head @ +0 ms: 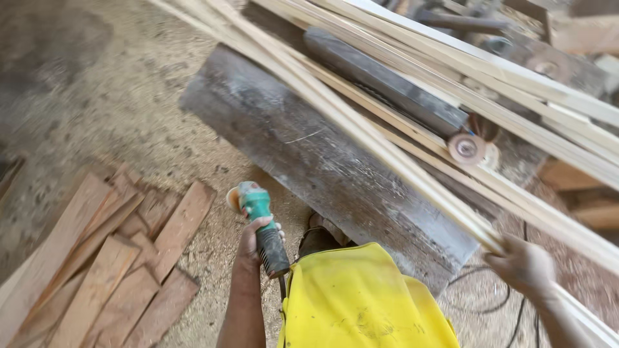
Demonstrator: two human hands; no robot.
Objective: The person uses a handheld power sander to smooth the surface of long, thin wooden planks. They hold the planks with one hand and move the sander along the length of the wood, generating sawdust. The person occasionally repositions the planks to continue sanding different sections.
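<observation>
My left hand (253, 237) grips a green and black angle grinder (260, 222) that points away from me over the sawdust floor, its disc at the far end. On the right, my right hand (523, 265) holds the near ends of a bundle of long thin pale wooden strips (361, 132). The strips run diagonally up to the left across a worn grey workbench (303, 154). My yellow shirt (361, 303) fills the bottom centre.
Several short reddish boards (109, 258) lie on the sawdust floor at lower left. More long planks (516, 84) rest across the bench at the upper right. A sanding disc (466, 148) sits near a dark metal bar (387, 80). A black cable (496, 303) lies on the floor.
</observation>
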